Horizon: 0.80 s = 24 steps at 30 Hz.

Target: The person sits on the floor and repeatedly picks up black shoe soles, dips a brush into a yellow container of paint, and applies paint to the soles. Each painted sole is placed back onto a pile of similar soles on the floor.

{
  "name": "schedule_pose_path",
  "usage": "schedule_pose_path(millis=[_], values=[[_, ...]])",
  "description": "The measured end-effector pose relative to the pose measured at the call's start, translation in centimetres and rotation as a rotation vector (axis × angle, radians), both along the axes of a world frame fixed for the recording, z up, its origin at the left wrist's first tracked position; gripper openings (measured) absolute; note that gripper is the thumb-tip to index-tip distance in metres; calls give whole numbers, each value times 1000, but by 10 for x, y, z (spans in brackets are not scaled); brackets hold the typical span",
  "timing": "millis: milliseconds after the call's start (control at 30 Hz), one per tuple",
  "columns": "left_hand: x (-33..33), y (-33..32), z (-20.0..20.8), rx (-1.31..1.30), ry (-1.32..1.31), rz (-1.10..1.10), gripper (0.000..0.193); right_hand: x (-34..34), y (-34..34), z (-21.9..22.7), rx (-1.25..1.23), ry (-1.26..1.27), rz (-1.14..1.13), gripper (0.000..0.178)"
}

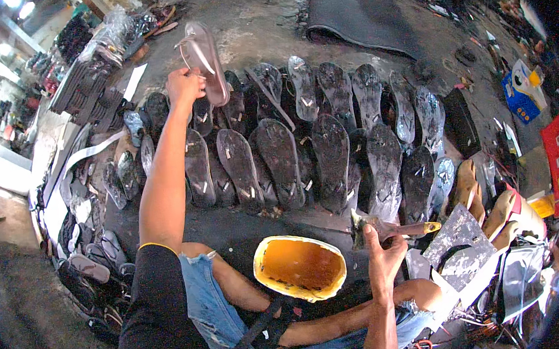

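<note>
Pale sandal sole (204, 60) raised beyond the far-left end of the glue-coated sole rows (304, 152), clamped in left hand (183, 86). Right hand (384, 248) fisted on brush (396, 229), near side of rows. Yellow glue tub (300, 267) just left of brush. Dark rubber sheet (362, 15) beyond rows.

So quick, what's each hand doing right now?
Left hand: closed on a sandal sole, lifted over the laid-out rows.
Right hand: closed on a brush beside the yellow glue container.
</note>
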State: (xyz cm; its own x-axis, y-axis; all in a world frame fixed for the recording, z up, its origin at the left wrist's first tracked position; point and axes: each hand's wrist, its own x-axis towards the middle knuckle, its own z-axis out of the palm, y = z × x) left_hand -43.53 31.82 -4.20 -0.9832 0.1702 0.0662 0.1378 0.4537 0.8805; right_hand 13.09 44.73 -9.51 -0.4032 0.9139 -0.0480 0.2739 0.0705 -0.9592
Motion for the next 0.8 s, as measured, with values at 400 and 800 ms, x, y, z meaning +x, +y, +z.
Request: schedule_pose_path(millis=[400,800], values=[[61,-13,-17,662,-375,-327,19,4,-1,8,-40,-61,10,37],[76,-121,-16,686,-202,-165,39,-179,101,61,552,-231,424,22]])
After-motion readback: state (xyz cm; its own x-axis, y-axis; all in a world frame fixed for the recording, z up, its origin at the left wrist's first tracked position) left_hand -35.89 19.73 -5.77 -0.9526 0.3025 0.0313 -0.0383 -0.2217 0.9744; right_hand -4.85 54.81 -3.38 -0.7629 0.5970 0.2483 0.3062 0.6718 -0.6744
